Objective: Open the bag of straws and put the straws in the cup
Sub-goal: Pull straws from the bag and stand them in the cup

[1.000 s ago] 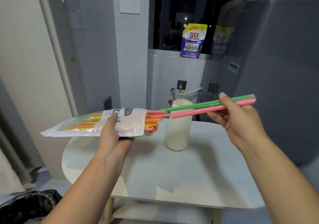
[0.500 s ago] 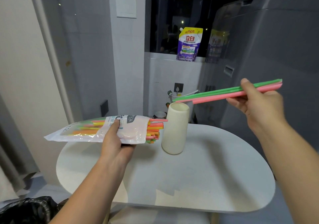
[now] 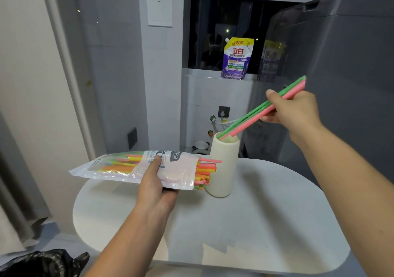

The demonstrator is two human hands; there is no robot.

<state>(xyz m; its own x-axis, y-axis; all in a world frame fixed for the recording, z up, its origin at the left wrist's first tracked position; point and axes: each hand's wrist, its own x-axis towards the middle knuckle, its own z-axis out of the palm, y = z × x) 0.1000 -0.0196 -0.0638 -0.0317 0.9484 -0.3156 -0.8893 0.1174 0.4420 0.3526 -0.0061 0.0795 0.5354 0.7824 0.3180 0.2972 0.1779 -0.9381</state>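
Observation:
A tall cream cup (image 3: 223, 170) stands upright near the back of the white oval table (image 3: 255, 223). My right hand (image 3: 294, 110) pinches a green and a pink straw (image 3: 251, 120); they slope down to the left and their lower tips sit just inside the cup's mouth. My left hand (image 3: 155, 189) holds the open bag of straws (image 3: 136, 167) flat above the table, left of the cup. Several orange, yellow, pink and green straw ends stick out of the bag's open right end, touching or nearly touching the cup's side.
A purple and yellow refill pouch (image 3: 235, 59) stands on the ledge behind the table. A large grey appliance (image 3: 341, 74) rises at the right. A black rubbish bag (image 3: 42, 264) lies on the floor at lower left, and a grey curtain (image 3: 19, 180) hangs at the left.
My right hand has tilted the two straws from nearly level to sloping down and brought their tips into the cup's mouth. The left hand keeps the bag in place.

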